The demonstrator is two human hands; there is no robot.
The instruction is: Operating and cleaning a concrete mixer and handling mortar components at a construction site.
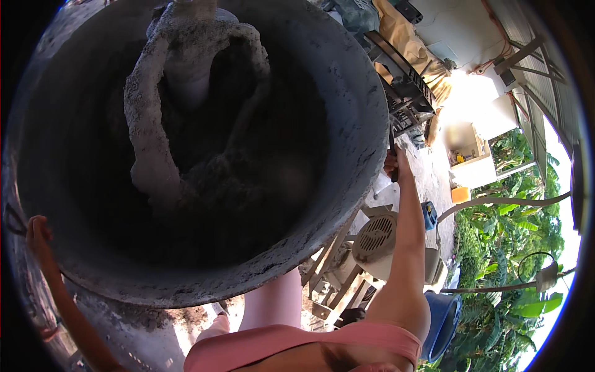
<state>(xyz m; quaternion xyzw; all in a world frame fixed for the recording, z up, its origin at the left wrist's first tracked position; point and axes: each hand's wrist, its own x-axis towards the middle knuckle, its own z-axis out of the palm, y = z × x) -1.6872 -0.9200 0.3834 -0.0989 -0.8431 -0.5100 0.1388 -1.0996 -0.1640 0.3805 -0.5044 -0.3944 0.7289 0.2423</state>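
A large grey mixer drum [350,124] fills the upper left, tilted with its open mouth facing me. Inside, a mixing paddle frame [145,118] crusted with cement-like grey material stands over a dark, shadowed bottom, where some lumpy grey mix [223,173] shows. At the drum's left outer side, my left hand [41,239] is closed on a dark, thin loop-shaped handle [13,220]; the grip is small in the picture. Beyond the right rim, my right hand [396,163] wraps round a dark upright bar handle [392,133].
A motor with a slotted cover [375,239] sits on a frame below the drum's right rim. Blue barrels [440,322] stand to its right. Black crates [406,93] and a tan tarp [400,31] lie farther off. Green plants [496,248] grow along the right.
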